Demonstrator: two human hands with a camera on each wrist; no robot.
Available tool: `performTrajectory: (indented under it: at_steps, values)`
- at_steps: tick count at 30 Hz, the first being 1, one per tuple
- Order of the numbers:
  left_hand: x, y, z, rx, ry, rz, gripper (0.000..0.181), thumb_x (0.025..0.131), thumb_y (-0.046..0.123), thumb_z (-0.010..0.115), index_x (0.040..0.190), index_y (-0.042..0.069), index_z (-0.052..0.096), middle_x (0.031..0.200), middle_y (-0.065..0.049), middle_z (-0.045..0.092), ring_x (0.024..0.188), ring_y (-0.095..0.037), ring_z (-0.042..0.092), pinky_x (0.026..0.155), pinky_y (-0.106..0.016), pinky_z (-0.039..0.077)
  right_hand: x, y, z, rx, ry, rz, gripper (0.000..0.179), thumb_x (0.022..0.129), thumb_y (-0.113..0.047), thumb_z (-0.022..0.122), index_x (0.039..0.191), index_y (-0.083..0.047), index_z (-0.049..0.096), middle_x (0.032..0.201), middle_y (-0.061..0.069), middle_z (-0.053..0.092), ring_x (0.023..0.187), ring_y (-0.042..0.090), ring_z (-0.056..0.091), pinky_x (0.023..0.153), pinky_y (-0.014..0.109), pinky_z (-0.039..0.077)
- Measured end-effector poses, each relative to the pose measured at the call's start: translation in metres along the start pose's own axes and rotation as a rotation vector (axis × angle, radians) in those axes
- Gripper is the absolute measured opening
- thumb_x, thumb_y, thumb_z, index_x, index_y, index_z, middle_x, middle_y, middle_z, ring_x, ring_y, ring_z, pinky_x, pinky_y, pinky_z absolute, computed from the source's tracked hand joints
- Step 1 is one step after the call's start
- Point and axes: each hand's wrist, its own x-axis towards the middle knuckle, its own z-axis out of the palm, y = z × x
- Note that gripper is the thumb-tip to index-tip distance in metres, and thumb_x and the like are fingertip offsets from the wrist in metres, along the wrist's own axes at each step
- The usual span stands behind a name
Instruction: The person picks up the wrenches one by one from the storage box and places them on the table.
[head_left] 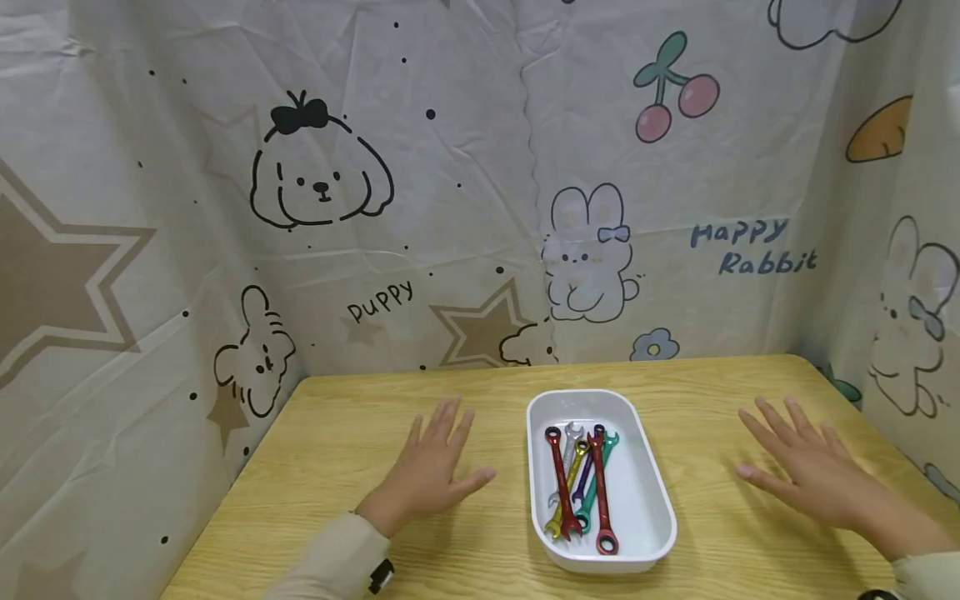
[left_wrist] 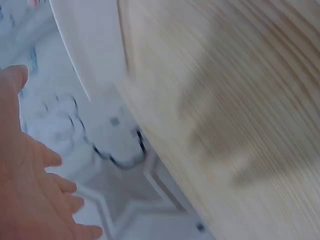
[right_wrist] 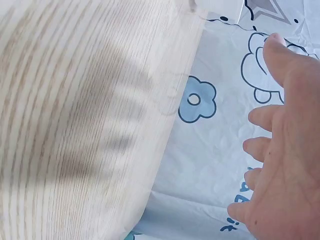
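Observation:
A white rectangular tray stands on the table, with several combination wrenches lying in its left part. Among them are a red wrench, another red wrench, a green wrench, and yellow, purple and silver ones partly covered by the others. To the left of the tray my left hand hovers over the table with fingers spread, holding nothing. My right hand is likewise spread and bare, some way to the tray's right. Both wrist views show straight fingers and hand shadows on the wood.
The wood-grain table carries the tray near its middle. Behind it and along both sides hangs a printed cloth with puppy, rabbit and star drawings. A dark band sits at the left sleeve.

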Motion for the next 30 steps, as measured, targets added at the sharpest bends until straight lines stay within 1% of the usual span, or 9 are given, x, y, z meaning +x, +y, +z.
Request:
performTrajectory:
  at_steps: [2,3,6,8,11,15,18,25,30]
  values:
    - [0.004,0.016,0.005,0.005,-0.003,0.053,0.091,0.092,0.068,0.037,0.152,0.003,0.019,0.160,-0.017,0.005,0.147,-0.033,0.007,0.114,-0.059,0.011,0.000,-0.002,0.001,0.009,0.002,-0.004,0.078,0.097,-0.044,0.052,0.155,-0.010,0.012,0.157,0.025,0.000,0.139,0.035,-0.029,0.101,0.058,-0.028]
    - [0.006,0.024,0.008,0.024,-0.009,0.078,0.093,0.092,0.070,0.034,0.153,0.002,0.017,0.160,-0.016,0.005,0.147,-0.032,0.007,0.115,-0.056,0.012,0.000,-0.003,0.001,0.014,0.001,-0.003,0.078,0.097,-0.044,0.051,0.155,-0.010,0.012,0.157,0.026,0.001,0.139,0.035,-0.028,0.101,0.059,-0.028]
    - [0.009,0.046,0.017,0.037,-0.041,0.136,0.097,0.091,0.072,0.030,0.152,0.000,0.014,0.160,-0.016,0.005,0.147,-0.030,0.007,0.116,-0.051,0.014,0.001,-0.005,0.002,0.030,-0.003,-0.002,0.078,0.097,-0.044,0.052,0.155,-0.011,0.012,0.157,0.026,0.002,0.140,0.036,-0.027,0.101,0.060,-0.027]
    - [0.010,0.059,0.024,0.036,-0.064,0.154,0.098,0.090,0.074,0.031,0.152,0.000,0.014,0.160,-0.017,0.007,0.147,-0.030,0.009,0.116,-0.049,0.016,0.001,-0.007,0.003,0.033,-0.002,-0.003,0.078,0.097,-0.044,0.052,0.155,-0.011,0.012,0.157,0.026,0.001,0.140,0.037,-0.026,0.101,0.060,-0.027]
    - [0.011,0.072,0.033,0.018,-0.095,0.164,0.101,0.088,0.076,0.030,0.152,-0.002,0.014,0.159,-0.019,0.009,0.147,-0.032,0.010,0.115,-0.049,0.019,0.001,-0.008,0.004,0.039,-0.004,-0.004,0.078,0.096,-0.043,0.053,0.155,-0.011,0.013,0.158,0.025,0.002,0.140,0.038,-0.025,0.102,0.061,-0.026]
    - [0.011,0.079,0.043,0.024,-0.111,0.150,0.104,0.087,0.078,0.027,0.152,-0.003,0.014,0.159,-0.020,0.008,0.146,-0.033,0.011,0.115,-0.048,0.022,0.002,-0.009,0.003,0.047,-0.009,0.001,0.079,0.096,-0.044,0.053,0.155,-0.010,0.012,0.157,0.026,0.003,0.141,0.038,-0.024,0.102,0.063,-0.024]
    - [0.010,0.080,0.046,0.019,-0.121,0.135,0.105,0.086,0.079,0.026,0.152,-0.003,0.014,0.159,-0.020,0.007,0.146,-0.032,0.011,0.115,-0.048,0.022,0.001,-0.009,0.003,0.051,-0.011,0.007,0.080,0.096,-0.044,0.052,0.155,-0.008,0.011,0.157,0.027,0.004,0.141,0.039,-0.023,0.102,0.064,-0.023]
    - [0.010,0.081,0.046,-0.014,-0.152,0.119,0.106,0.086,0.079,0.027,0.153,-0.001,0.009,0.160,-0.018,0.001,0.147,-0.031,0.006,0.116,-0.047,0.017,0.001,-0.009,0.003,0.070,-0.016,0.011,0.081,0.096,-0.044,0.052,0.153,-0.002,0.013,0.156,0.028,0.005,0.141,0.042,-0.020,0.103,0.063,-0.023]
    - [0.009,0.081,0.046,-0.026,-0.159,0.123,0.109,0.084,0.082,0.026,0.153,-0.001,0.011,0.160,-0.018,0.004,0.147,-0.030,0.007,0.117,-0.046,0.017,0.001,-0.010,0.005,0.080,-0.017,0.009,0.081,0.096,-0.043,0.053,0.152,0.000,0.014,0.156,0.029,0.008,0.141,0.045,-0.016,0.103,0.062,-0.022]
